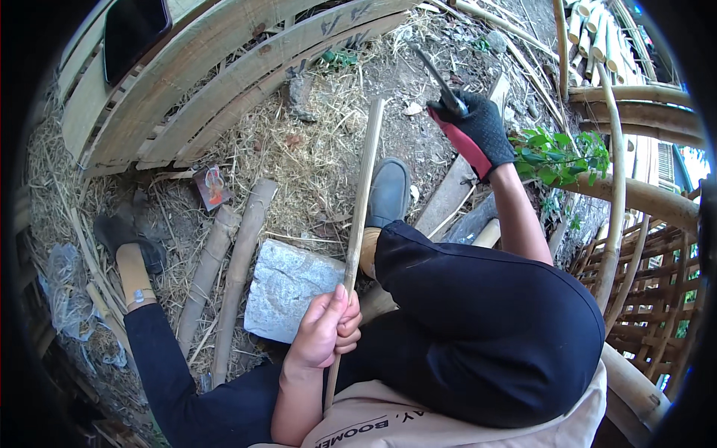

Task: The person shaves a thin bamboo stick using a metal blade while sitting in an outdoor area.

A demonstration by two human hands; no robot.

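My bare left hand [326,327] is closed around the lower part of a long, thin bamboo strip [364,179]. The strip slants up and away from my lap, its far end above the ground past my shoe [389,192]. Out to the right, my right hand [475,134] wears a black and red glove and grips a knife [439,77] by its handle. The blade points up and to the left, apart from the strip. Beneath the strip, beside my left hand, lies a pale stone block [291,287].
Two wooden poles [243,269] lie left of the block. A slatted wooden panel [246,75] stands at the upper left with a dark phone [134,33] on it. A leafy plant [560,155] and bamboo rails [635,196] are at the right; cut bamboo [597,37] is stacked behind.
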